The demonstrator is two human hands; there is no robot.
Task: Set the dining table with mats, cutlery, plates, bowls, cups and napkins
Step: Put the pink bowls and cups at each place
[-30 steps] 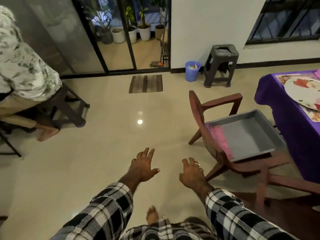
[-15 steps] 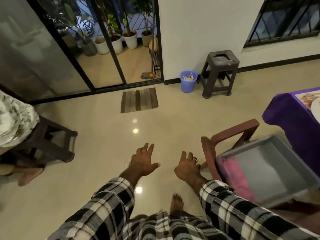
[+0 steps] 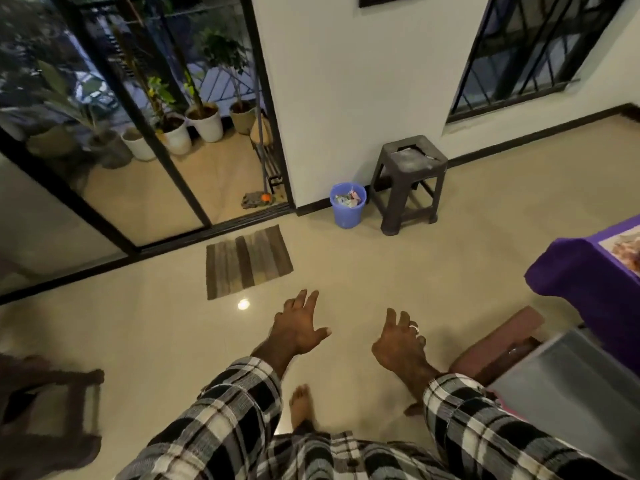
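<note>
Both hands hung out over the cream tiled floor [image 3: 166, 341], palms down and holding nothing. The left hand [image 3: 298, 327] had its fingers spread and fairly straight, thumb out to the side. The right hand [image 3: 398, 344] was loosely open too, its fingers bent a little, with a ring [image 3: 414, 328] on one of them. Black-and-white plaid sleeves [image 3: 235, 400] covered both forearms, and a bare foot [image 3: 300, 405] stood on the floor between them.

At the right edge, one corner of the bench [image 3: 581, 289] showed, draped in a purple cloth, with a printed place mat [image 3: 627, 247] lying at that corner, cut off by the frame. Just below the corner, a grey tray [image 3: 571, 396] rested on a reddish wooden chair [image 3: 502, 341], near the right hand but apart from it. Any cutlery, plates, bowls, cups or napkins were out of view.

Against the far wall stood a dark plastic stool [image 3: 408, 181] with a blue waste bin [image 3: 347, 209] just beside it. A striped doormat [image 3: 247, 261] lay before the sliding glass door [image 3: 104, 168], with potted plants [image 3: 204, 119] beyond the glass.
</note>
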